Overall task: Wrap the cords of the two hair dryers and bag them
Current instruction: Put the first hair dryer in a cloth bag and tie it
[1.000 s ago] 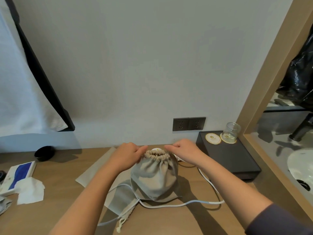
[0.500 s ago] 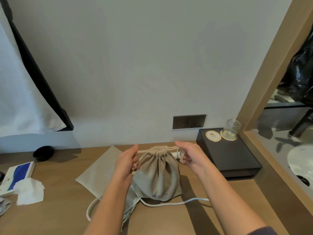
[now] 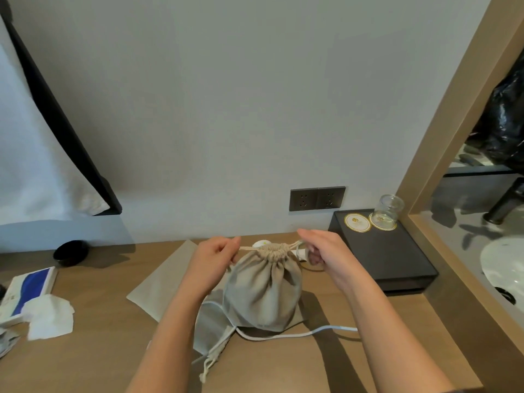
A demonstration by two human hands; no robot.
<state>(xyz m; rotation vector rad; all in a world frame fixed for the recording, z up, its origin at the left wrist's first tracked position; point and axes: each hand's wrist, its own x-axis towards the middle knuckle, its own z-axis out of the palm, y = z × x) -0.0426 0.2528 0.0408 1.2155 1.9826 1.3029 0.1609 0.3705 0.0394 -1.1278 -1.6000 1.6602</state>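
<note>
A beige drawstring bag [image 3: 263, 290] stands bulging on the wooden counter [image 3: 107, 350], its mouth gathered tight. My left hand [image 3: 211, 258] pinches the drawstring on the left of the mouth, and my right hand [image 3: 323, 251] pinches the string on the right; both strings are taut. A second, flat beige bag [image 3: 209, 327] lies under and in front of the full one, its drawstring trailing toward me. A white cord [image 3: 297, 333] runs along the counter from under the bags to the right. A bit of white hair dryer [image 3: 260, 243] shows behind the bag.
A black box [image 3: 397, 259] with a glass jar [image 3: 388, 208] and coasters sits at the right, under a wall socket [image 3: 317, 198]. A flat beige cloth [image 3: 161, 285] lies left of the bags. A tissue pack [image 3: 28, 290], loose tissue and a black cap [image 3: 71, 252] are at the left.
My hands went from the bag's open rim to its drawstrings and pulled them apart, gathering the mouth closed. The cord in front shifted slightly.
</note>
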